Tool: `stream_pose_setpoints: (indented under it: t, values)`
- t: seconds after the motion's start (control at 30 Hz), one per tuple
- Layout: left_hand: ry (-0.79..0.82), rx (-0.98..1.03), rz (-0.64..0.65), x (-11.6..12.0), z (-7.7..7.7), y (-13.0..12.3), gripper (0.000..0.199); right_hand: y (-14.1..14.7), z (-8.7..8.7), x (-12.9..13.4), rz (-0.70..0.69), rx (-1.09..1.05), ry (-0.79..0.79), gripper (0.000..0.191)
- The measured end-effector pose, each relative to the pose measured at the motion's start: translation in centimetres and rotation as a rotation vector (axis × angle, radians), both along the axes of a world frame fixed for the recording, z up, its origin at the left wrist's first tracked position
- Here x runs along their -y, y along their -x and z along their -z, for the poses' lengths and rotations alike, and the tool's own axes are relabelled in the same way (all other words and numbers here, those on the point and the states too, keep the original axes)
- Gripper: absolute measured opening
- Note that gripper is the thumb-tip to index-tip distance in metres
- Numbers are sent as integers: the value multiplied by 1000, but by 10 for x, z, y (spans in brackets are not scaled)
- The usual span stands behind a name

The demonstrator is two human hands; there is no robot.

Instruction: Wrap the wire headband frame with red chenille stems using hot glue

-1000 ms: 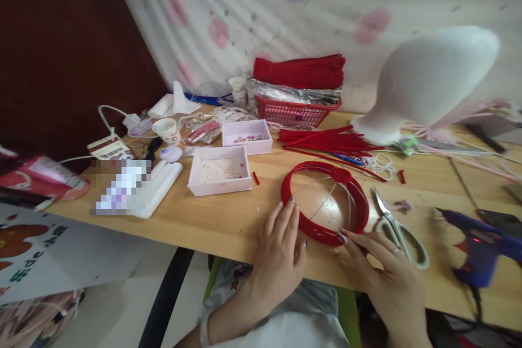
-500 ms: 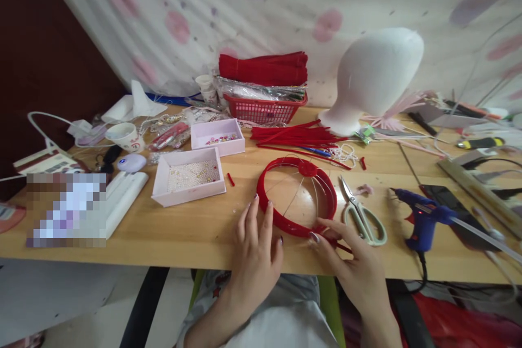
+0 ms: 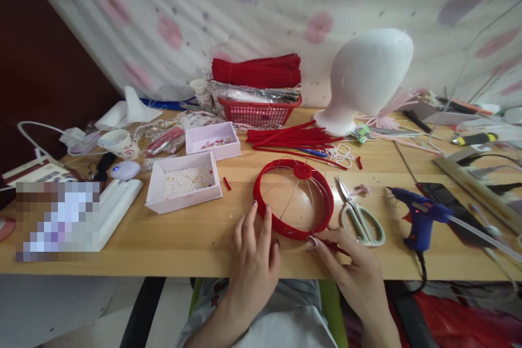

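Note:
A round red frame [image 3: 258, 191] with thin wires and a red disc [image 3: 302, 171] lies near the table's front edge. My left hand [image 3: 255, 253] rests with fingers apart, its fingertips at the frame's lower left rim. Thumb and index finger of my right hand [image 3: 350, 263] are pinched at the frame's lower right edge, where a red strip [image 3: 337, 248] sticks out beneath the fingers. Right of the frame lie scissors [image 3: 359, 217] with pale green handles. A blue glue gun [image 3: 420, 217] with a small red light lies farther right.
Two white boxes of beads [image 3: 185, 198] [image 3: 216, 155] stand left of centre. Behind are red strips [image 3: 285, 137], a red basket [image 3: 261, 113] and a white foam head [image 3: 367, 70]. A phone [image 3: 448, 212], cup [image 3: 120, 144] and power strip [image 3: 481, 196] flank them.
The view has shifted slightly, so most things sit a little farther left. My right fingers have drawn closer together at the red frame's edge. My left hand keeps nearly the same place.

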State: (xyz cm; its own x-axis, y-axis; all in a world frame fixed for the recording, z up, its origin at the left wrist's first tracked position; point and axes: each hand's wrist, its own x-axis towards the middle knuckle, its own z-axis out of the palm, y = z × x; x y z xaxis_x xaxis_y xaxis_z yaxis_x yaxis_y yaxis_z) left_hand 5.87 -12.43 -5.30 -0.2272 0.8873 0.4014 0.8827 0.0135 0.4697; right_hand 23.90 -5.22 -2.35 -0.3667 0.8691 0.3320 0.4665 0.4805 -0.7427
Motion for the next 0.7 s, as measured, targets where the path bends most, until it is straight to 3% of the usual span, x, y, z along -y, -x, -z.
stream_pose_setpoints:
  t: [0.2, 0.43, 0.7]
  values:
    - [-73, 250, 25, -5, -6, 16, 81, -1, 3, -1, 14, 30, -95, 7]
    - [95, 495, 58, -37, -21, 59, 66, -1, 10, -7, 87, -4, -193, 5]
    - [136, 668, 128, -52, -16, 55, 66, -4, 9, -9, -29, 29, -195, 8]
